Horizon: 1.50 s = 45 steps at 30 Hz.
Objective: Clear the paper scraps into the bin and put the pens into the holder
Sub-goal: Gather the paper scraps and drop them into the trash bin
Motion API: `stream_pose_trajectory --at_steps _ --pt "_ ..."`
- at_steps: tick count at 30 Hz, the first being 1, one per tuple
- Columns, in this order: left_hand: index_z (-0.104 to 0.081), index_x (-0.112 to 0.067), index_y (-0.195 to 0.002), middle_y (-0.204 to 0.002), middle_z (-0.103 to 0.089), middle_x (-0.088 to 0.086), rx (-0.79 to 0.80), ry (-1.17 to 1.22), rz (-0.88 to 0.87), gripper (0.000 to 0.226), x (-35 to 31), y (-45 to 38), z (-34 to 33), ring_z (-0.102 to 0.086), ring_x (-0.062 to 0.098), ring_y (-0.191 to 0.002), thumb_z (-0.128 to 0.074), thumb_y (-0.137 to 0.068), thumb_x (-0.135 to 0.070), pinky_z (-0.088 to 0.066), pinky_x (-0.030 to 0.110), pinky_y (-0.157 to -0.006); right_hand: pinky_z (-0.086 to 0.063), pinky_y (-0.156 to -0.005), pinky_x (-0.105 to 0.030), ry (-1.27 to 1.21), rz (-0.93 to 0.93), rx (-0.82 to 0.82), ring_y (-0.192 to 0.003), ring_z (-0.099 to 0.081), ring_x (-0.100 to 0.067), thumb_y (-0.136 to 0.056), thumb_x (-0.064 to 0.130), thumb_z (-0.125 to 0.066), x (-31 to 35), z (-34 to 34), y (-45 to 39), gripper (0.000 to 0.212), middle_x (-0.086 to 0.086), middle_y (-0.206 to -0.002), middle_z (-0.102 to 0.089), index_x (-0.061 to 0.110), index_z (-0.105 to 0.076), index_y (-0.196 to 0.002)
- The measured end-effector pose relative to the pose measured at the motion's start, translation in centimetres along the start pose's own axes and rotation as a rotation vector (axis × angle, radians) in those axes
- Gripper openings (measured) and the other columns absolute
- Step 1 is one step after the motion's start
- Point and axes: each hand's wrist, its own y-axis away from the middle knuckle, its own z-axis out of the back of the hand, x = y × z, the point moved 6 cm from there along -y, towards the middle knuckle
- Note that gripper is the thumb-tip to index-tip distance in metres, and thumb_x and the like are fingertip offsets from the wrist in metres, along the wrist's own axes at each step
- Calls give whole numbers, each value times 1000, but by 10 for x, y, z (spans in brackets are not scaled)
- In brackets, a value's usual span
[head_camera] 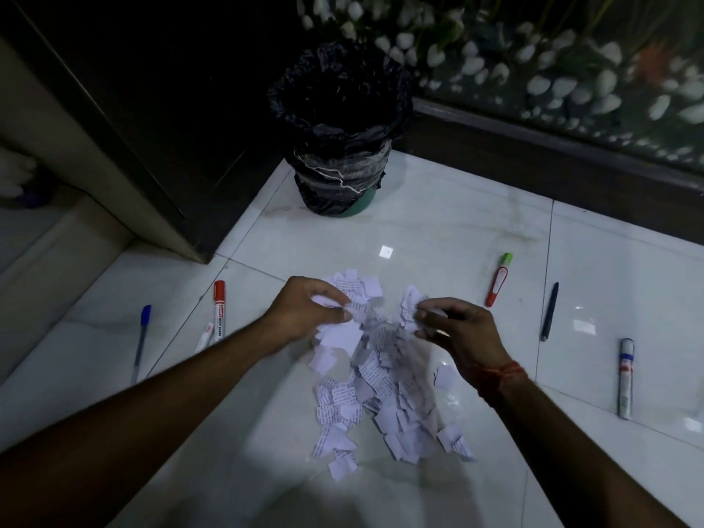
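A heap of torn white paper scraps (381,394) lies on the white tiled floor in front of me. My left hand (304,310) and my right hand (457,329) are both at the far end of the heap, each closed on a bunch of scraps. A bin (339,146) lined with a black bag stands beyond the heap. Pens lie around: a blue-capped pen (140,341), a red marker (218,310) and a white pen (204,337) on the left; a red pen with a green cap (498,280), a dark pen (549,312) and a white marker (625,379) on the right. No holder is in view.
A dark wooden cabinet or door (144,127) rises at the left behind the bin. At the back right a dark ledge (552,158) carries a glass panel with white pebbles (552,85) behind it. A step (57,238) drops at the far left.
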Motion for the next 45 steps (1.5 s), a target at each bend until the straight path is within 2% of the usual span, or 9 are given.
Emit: stream_pose_trajectory --at_steps 7,14,25,28,30,33,36,40,45 --pt "-73 -16 -80 -72 -75 -6 -123 351 -113 20 -98 -31 29 -69 6 -64 -77 -74 3 -54 16 -55 -58 -64 -24 -106 179 43 -64 -67 -15 -79 -8 -67 115 -52 -39 10 -3 -73 -71 1 -69 -83" --pt "-64 9 -113 -88 -66 12 -295 419 -119 30 -195 -110 68 -67 19 -70 -67 -84 5 -60 29 -73 -53 -52 -25 31 345 -32 -47 -57 -13 -76 -13 -67 215 -140 -132 21 2 -44 -59 5 -62 -65" --pt "-46 -12 -115 -113 -46 9 -247 428 39 22 -222 -119 82 -57 29 -98 -52 -94 -12 -61 41 -64 -48 -66 -35 173 224 -38 -63 -51 -19 -88 -3 -54 221 -172 -163 21 -10 -77 -54 15 -52 -78" --pt "-58 1 -102 -90 -64 19 -399 414 -40 17 -201 -90 74 -67 28 -62 -56 -91 -11 -56 27 -44 -51 -69 -33 62 371 -35 -78 -56 -21 -86 -5 -54 196 -138 -124 24 -13 -94 -58 19 -56 -85" --pt "-62 -2 -81 -75 -66 21 -344 269 -16 13 -166 -72 51 -58 23 -43 -58 -89 -12 -49 24 -38 -54 -70 -37 218 397 -16 -80 -59 -21 -86 -4 -54 154 -109 -98 23 -13 -92 -63 17 -61 -87" --pt "-66 -5 -102 -103 -70 19 -31 -260 105 26 -80 -49 -2 -68 29 -76 -70 -84 -24 -59 35 -67 -56 -83 -44 771 320 66 -84 -63 -21 -81 9 -62 67 -70 -71 17 -14 -101 -70 15 -68 -96" --pt "-39 -14 -140 -141 -45 15 272 -884 162 92 1 -13 -44 -51 34 -124 -83 -66 -44 -48 39 -101 -45 -100 -40 1312 146 277 -109 -59 -32 -78 25 -75 -11 -45 -40 57 -18 -124 -59 12 -54 -129" --pt "9 -19 -153 -155 -2 23 390 -1097 186 145 57 31 -73 -19 49 -139 -89 -52 -51 -33 48 -113 -42 -103 -48 1592 86 436 -126 -37 -39 -58 47 -85 -64 -30 2 111 -15 -142 -33 24 -22 -147" --pt "-8 -9 -152 -149 -17 24 336 -1319 -20 118 60 58 -98 -25 41 -137 -82 -67 -45 -35 40 -109 -51 -87 -44 1568 185 292 -119 -41 -36 -67 32 -79 -85 -28 23 79 -13 -134 -38 24 -40 -135"
